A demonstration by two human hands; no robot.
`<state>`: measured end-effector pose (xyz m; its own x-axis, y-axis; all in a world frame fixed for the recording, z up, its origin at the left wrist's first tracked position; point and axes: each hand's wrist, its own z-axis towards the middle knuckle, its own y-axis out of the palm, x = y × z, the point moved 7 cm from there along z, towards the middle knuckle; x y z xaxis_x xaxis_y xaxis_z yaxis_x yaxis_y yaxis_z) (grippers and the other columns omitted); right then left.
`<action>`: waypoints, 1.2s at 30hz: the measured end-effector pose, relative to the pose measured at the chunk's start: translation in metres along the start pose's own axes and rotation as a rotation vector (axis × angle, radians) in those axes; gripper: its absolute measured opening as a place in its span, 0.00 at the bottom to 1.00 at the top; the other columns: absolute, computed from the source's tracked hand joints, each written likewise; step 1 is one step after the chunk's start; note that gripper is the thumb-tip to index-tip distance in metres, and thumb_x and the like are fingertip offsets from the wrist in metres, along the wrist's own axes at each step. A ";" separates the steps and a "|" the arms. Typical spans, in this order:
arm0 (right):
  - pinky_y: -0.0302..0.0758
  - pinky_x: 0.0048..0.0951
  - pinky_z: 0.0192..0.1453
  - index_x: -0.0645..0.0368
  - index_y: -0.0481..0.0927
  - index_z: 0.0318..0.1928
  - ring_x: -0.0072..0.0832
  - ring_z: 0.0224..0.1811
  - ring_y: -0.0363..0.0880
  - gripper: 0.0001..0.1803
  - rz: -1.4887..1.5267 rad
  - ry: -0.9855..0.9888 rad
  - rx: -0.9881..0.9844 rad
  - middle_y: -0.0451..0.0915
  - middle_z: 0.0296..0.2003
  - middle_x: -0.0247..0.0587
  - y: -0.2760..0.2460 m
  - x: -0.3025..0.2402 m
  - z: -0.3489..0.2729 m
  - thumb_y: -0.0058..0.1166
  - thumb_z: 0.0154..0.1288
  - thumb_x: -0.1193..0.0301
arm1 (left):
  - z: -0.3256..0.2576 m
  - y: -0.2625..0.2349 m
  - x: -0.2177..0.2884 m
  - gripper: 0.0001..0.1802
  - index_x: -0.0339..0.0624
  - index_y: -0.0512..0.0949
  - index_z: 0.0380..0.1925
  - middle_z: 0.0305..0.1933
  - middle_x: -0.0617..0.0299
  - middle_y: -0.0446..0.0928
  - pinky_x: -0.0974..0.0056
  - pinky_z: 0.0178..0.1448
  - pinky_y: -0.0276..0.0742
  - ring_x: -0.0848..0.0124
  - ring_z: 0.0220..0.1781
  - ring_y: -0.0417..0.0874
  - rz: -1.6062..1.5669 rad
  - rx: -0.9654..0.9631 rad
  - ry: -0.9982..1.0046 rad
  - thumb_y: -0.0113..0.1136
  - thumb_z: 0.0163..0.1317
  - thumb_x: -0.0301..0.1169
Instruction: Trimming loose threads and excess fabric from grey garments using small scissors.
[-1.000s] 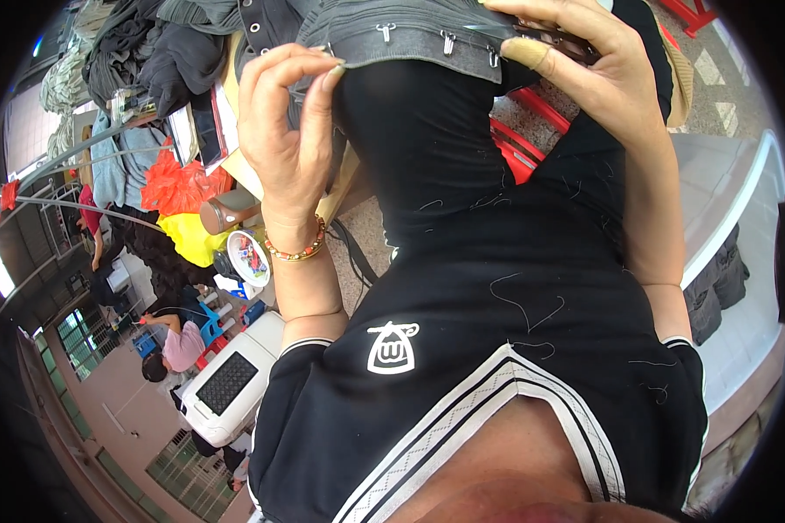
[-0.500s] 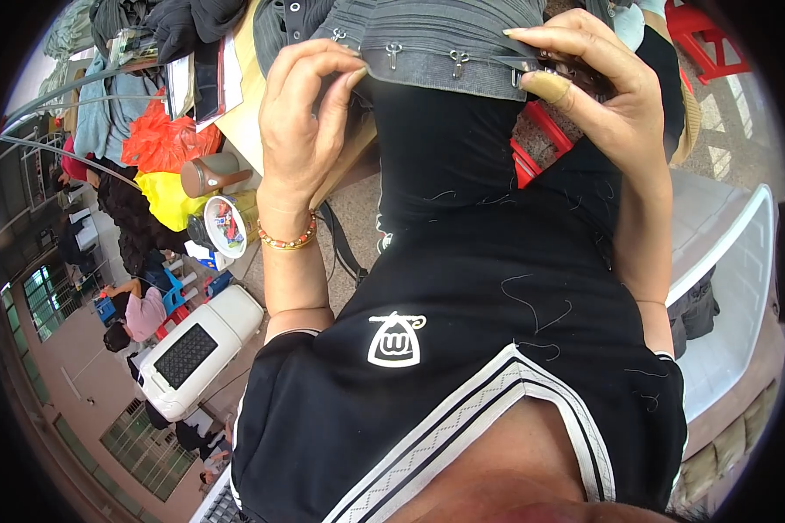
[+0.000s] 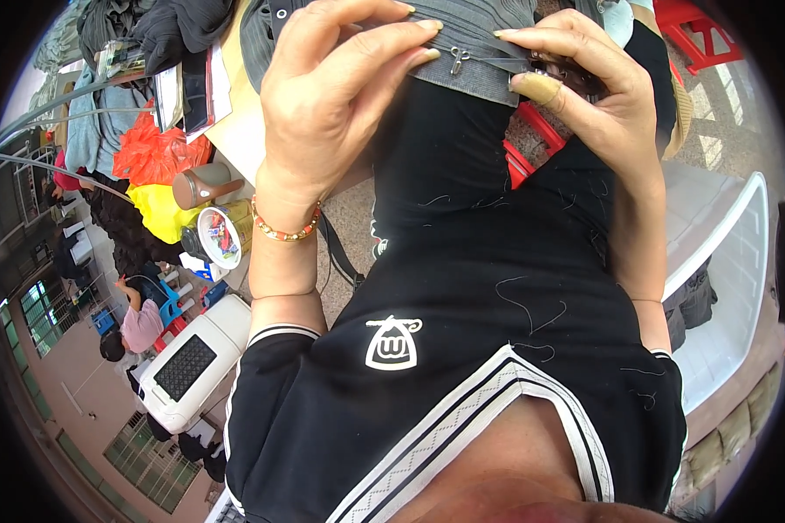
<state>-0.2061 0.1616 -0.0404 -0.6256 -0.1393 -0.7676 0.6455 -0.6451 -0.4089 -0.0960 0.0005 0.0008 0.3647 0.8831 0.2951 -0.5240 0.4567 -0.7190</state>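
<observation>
A grey ribbed garment [image 3: 488,17] lies across my lap, its smoother edge band bearing small metal hooks; one metal hook [image 3: 459,59] shows plainly. In my right hand [image 3: 597,96] is a pair of thread snips [image 3: 519,64], with pointed blades beside that hook and dark handles in the palm. A yellowish cover sits on the right thumb. My left hand [image 3: 323,105] is closed in a loose pinch over the band, left of the hook. Whatever lies between its fingertips is too small to make out, and this hand hides part of the band.
At left, a pale table [image 3: 235,87] holds dark folded clothing, an orange plastic bag [image 3: 153,144], a brown cup [image 3: 202,185] and a white tub of small items [image 3: 220,237]. A white bin [image 3: 733,322] with dark cloth stands right. A red stool [image 3: 698,35] is far right.
My left hand has moved right along the band, closer to the snips, and now covers hooks that showed before. My right hand and the snips have barely shifted.
</observation>
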 end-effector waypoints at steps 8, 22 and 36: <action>0.69 0.21 0.34 0.63 0.87 0.47 0.22 0.32 0.75 0.20 0.001 0.204 0.061 0.79 0.33 0.37 -0.004 -0.018 0.008 0.74 0.51 0.77 | -0.008 0.009 -0.001 0.10 0.40 0.85 0.40 0.42 0.59 0.83 0.66 0.47 0.80 0.66 0.43 0.85 0.153 0.103 0.220 0.70 0.57 0.21; 0.72 0.26 0.32 0.59 0.86 0.49 0.29 0.29 0.77 0.22 -0.218 0.032 0.020 0.79 0.32 0.39 -0.001 -0.046 0.016 0.73 0.50 0.74 | -0.016 0.006 0.010 0.12 0.46 0.82 0.37 0.38 0.64 0.82 0.64 0.43 0.75 0.66 0.39 0.83 0.065 0.234 0.157 0.72 0.52 0.24; 0.74 0.27 0.33 0.61 0.86 0.49 0.30 0.30 0.79 0.20 -0.209 -0.153 0.011 0.79 0.33 0.39 0.005 -0.038 0.014 0.72 0.53 0.75 | -0.010 0.007 0.013 0.08 0.42 0.78 0.41 0.37 0.61 0.83 0.63 0.50 0.74 0.65 0.40 0.85 0.153 0.132 0.217 0.65 0.64 0.24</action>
<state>-0.1854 0.1528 -0.0060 -0.8045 -0.1138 -0.5830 0.4909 -0.6799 -0.5448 -0.0869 0.0142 -0.0064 0.4222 0.9057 0.0382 -0.6760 0.3426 -0.6524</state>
